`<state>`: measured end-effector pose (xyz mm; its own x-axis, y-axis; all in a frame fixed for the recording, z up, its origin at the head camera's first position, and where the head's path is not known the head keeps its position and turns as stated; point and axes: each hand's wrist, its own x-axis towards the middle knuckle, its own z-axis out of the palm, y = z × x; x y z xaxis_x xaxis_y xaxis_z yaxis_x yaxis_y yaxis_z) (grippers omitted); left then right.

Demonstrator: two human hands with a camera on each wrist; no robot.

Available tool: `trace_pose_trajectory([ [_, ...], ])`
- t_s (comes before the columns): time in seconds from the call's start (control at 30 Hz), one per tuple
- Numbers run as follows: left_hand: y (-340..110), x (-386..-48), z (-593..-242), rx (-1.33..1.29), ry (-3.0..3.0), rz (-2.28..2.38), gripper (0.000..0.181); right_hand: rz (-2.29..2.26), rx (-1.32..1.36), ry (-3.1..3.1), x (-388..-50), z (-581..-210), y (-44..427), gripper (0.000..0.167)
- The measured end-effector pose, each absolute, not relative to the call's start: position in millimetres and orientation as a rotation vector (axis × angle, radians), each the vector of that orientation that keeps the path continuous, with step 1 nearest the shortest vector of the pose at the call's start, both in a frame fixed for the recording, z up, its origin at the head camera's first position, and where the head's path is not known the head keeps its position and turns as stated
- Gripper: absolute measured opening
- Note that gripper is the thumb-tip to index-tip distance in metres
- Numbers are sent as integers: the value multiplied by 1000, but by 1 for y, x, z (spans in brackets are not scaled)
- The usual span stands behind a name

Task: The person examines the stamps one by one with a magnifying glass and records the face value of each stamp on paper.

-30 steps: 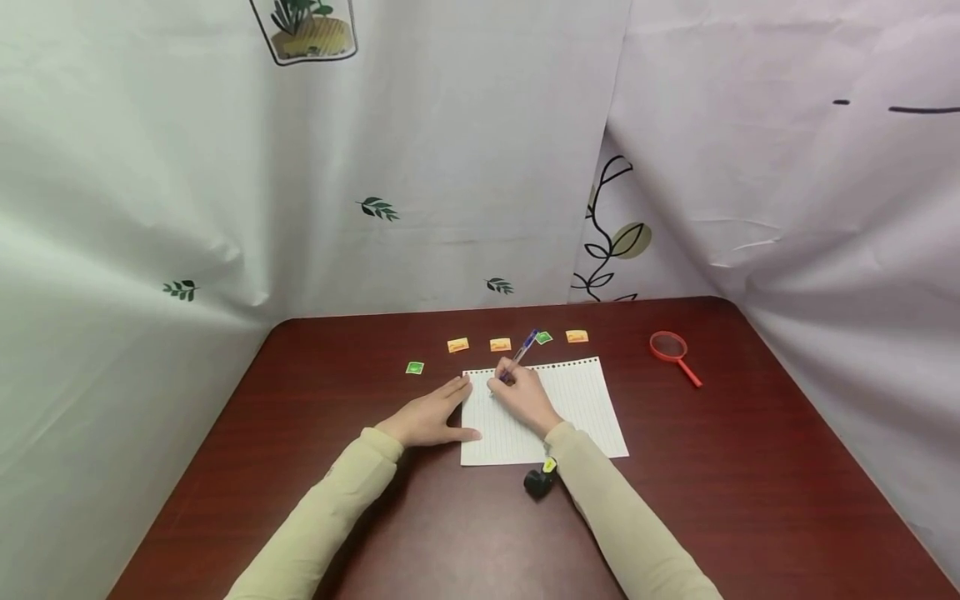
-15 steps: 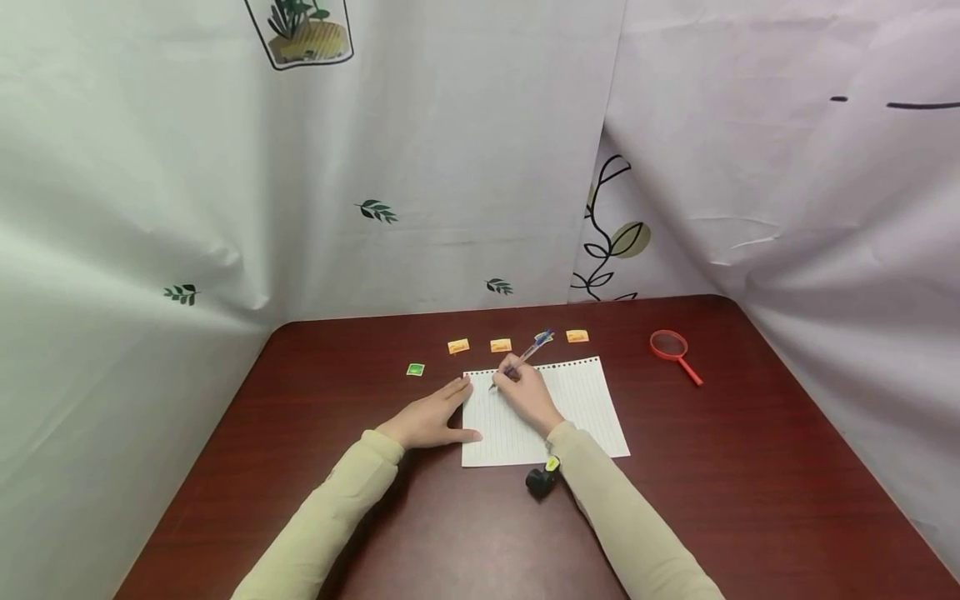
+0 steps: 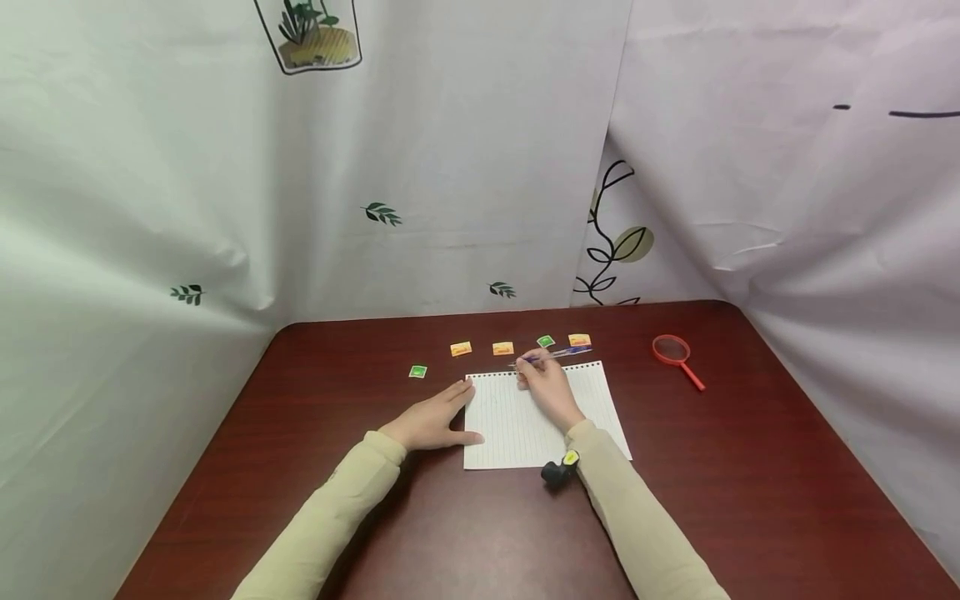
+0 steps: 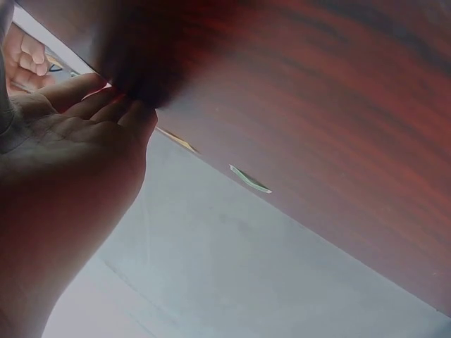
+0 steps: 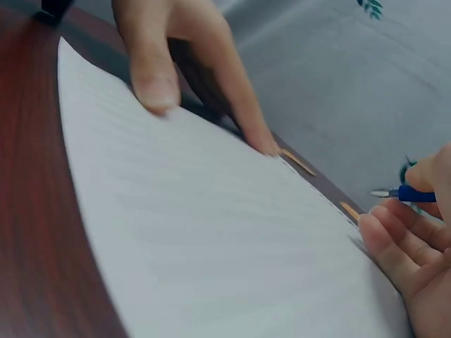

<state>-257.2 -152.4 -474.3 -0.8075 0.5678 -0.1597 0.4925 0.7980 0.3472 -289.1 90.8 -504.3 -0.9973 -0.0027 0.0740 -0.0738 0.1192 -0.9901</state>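
Note:
A lined sheet of paper [image 3: 510, 425] with holes along its far edge lies on the table. My left hand [image 3: 433, 419] rests at the sheet's left edge, fingers and thumb straight on its border. The right hand [image 3: 550, 387] is over the sheet's far edge and holds a blue pen [image 3: 570, 352], tilted low with its back end to the right. In the right wrist view the pen's tip [image 5: 380, 193] shows clear of the paper [image 5: 211, 225], beside the right hand's [image 5: 416, 246] fingers.
Beyond the sheet lie orange cards [image 3: 461, 348] and green cards [image 3: 417, 372]. A red magnifying glass [image 3: 671, 350] is at the right on the dark red table [image 3: 750, 467]. White cloth [image 3: 450, 150] hangs behind. A black object with a yellow mark [image 3: 557, 473] is by the right wrist.
My right hand has moved right and away from the writing spot on the sheet, and the pen has turned from steep to nearly level. The left hand has stayed in place.

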Motion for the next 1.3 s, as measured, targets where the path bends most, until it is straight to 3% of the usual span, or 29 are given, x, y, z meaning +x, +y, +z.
trace_pose_trajectory([
  [0.3,-154,-255,-474,826,2726,420,99,2102,-55,-2340,-290,-501,136,22],
  [0.6,-154,-253,-475,824,2727,396,98,1971,50,-2540,-280,-486,183,32],
  [0.77,-153,-253,-476,826,2724,399,98,1813,88,-2686,-282,-487,210,45],
  [1.3,-153,-255,-475,823,2734,376,100,1136,171,-3010,-263,-469,263,47],
])
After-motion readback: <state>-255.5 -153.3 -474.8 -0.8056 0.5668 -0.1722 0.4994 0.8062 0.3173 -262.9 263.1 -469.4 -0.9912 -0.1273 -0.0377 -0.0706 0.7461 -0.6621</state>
